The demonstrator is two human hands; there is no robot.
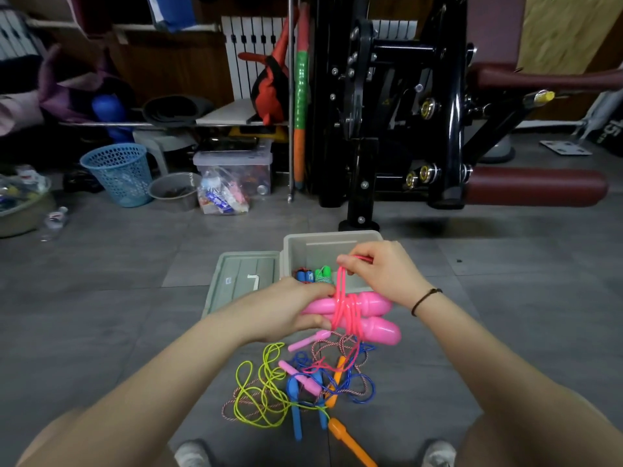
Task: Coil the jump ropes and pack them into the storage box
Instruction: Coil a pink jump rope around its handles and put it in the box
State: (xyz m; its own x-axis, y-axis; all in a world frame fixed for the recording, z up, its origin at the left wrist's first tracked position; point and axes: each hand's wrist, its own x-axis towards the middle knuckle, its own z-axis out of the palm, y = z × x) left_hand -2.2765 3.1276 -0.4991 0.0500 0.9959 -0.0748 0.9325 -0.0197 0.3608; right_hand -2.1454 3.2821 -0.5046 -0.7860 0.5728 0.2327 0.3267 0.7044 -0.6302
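Grey tiled gym floor. My left hand (pixel 290 306) grips the two fat pink plastic handles (pixel 371 315) lying crosswise; my right hand (pixel 377 274) pinches the pink cord (pixel 341 291) above them (winding). The open grey plastic storage box (pixel 296 251) sits just beyond.

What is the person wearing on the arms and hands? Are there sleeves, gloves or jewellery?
No sleeves and no gloves are in view. The right hand has a thin dark bracelet around its wrist. The left hand and its wrist carry nothing visible.
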